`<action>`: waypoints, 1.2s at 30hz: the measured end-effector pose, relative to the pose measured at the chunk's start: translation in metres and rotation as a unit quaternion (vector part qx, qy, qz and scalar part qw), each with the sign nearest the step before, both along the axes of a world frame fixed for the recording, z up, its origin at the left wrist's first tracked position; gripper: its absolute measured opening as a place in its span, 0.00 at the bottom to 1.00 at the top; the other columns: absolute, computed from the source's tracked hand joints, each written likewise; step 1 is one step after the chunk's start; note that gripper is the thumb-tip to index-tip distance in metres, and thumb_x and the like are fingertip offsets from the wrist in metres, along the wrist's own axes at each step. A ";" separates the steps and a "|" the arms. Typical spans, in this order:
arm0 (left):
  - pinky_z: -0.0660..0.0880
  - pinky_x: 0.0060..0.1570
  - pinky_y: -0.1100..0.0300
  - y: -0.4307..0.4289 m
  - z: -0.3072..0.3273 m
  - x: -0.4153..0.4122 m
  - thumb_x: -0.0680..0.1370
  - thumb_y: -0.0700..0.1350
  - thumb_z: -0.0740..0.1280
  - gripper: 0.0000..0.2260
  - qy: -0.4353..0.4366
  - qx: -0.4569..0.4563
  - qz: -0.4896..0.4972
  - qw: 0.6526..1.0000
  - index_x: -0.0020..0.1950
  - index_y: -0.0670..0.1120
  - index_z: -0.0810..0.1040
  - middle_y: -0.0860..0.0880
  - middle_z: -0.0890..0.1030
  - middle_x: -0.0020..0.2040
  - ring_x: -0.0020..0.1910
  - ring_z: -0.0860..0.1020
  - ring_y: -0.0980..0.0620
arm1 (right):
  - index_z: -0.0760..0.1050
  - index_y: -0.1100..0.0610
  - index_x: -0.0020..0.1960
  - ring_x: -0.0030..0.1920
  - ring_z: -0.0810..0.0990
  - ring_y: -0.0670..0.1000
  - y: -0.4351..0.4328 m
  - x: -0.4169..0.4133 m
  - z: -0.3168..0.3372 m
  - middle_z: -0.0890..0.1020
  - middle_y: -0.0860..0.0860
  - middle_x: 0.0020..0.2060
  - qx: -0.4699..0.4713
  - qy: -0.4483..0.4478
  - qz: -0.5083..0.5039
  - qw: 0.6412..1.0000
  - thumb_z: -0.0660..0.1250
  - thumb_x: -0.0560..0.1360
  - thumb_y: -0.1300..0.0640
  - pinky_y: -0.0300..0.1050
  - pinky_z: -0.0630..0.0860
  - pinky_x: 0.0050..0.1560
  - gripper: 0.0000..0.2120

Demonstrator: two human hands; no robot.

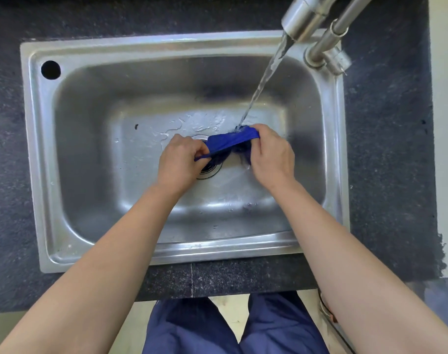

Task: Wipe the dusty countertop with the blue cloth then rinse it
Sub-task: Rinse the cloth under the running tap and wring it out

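The blue cloth [229, 143] is wet and stretched between both hands over the middle of the steel sink [95, 129]. My left hand [178, 162] grips its left end above the drain. My right hand [271, 155] grips its right end. A stream of water [262, 84] runs from the tap spout [300, 17] at the upper right and lands on the cloth next to my right hand. The dark speckled countertop [5, 175] surrounds the sink.
The drain strainer [208, 172] is partly hidden under my left hand and the cloth. A round hole [50, 70] sits in the sink rim at the far left corner. The tap's pipes [327, 47] rise at the upper right. The counter's front edge [217, 284] runs below the sink.
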State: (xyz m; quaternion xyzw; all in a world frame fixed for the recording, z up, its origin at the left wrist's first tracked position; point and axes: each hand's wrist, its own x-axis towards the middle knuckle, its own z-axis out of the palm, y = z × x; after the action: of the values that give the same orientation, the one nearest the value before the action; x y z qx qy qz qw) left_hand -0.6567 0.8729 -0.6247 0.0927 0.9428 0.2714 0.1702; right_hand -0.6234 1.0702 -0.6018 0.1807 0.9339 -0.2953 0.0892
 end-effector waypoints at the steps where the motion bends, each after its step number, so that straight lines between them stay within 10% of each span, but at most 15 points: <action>1: 0.65 0.39 0.56 0.005 0.001 -0.002 0.73 0.43 0.73 0.03 -0.008 -0.015 -0.012 1.000 0.46 0.49 0.83 0.52 0.78 0.39 0.50 0.72 0.46 | 0.75 0.52 0.65 0.54 0.78 0.58 0.003 0.001 0.007 0.81 0.52 0.57 0.005 0.030 0.004 1.000 0.57 0.81 0.58 0.49 0.70 0.49 0.15; 12: 0.70 0.41 0.55 -0.004 0.017 -0.032 0.77 0.52 0.69 0.08 -0.121 -0.054 0.002 0.991 0.44 0.53 0.72 0.51 0.79 0.43 0.45 0.76 0.45 | 0.76 0.51 0.61 0.49 0.79 0.55 0.018 0.007 0.034 0.81 0.49 0.53 -0.012 0.126 -0.038 0.991 0.56 0.79 0.52 0.49 0.73 0.47 0.15; 24: 0.61 0.35 0.61 -0.008 0.104 -0.057 0.70 0.43 0.68 0.03 0.301 0.049 0.130 0.943 0.42 0.45 0.76 0.50 0.76 0.39 0.39 0.70 0.51 | 0.79 0.57 0.55 0.46 0.74 0.46 0.021 -0.029 0.081 0.80 0.52 0.48 0.003 0.310 -0.125 0.943 0.65 0.77 0.55 0.33 0.65 0.42 0.09; 28: 0.66 0.33 0.53 -0.027 0.056 -0.016 0.72 0.43 0.70 0.05 0.309 -0.019 0.055 0.949 0.41 0.44 0.77 0.45 0.75 0.38 0.39 0.70 0.43 | 0.79 0.54 0.55 0.45 0.77 0.53 0.022 0.004 0.039 0.78 0.53 0.47 0.052 0.197 -0.031 0.979 0.67 0.77 0.50 0.42 0.66 0.39 0.10; 33: 0.73 0.51 0.51 -0.043 -0.004 0.036 0.79 0.54 0.65 0.11 -0.115 -0.252 -0.123 0.953 0.54 0.51 0.82 0.46 0.79 0.51 0.55 0.73 0.41 | 0.79 0.48 0.61 0.57 0.76 0.58 0.024 0.037 -0.016 0.78 0.54 0.57 0.118 -0.237 0.207 0.942 0.64 0.79 0.51 0.48 0.73 0.50 0.12; 36: 0.69 0.50 0.53 -0.038 -0.008 0.049 0.81 0.57 0.57 0.16 -0.152 -0.290 -0.155 0.932 0.52 0.52 0.82 0.47 0.81 0.50 0.56 0.73 0.44 | 0.80 0.49 0.62 0.59 0.76 0.58 0.019 0.042 -0.017 0.78 0.54 0.60 0.126 -0.278 0.210 0.929 0.60 0.78 0.57 0.49 0.75 0.53 0.16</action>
State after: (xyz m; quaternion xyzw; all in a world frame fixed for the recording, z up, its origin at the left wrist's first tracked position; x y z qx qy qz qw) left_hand -0.6076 0.8346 -0.6326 0.1417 0.9171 -0.0327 0.3711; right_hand -0.5809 1.0891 -0.6193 0.0651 0.9176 -0.0879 0.3821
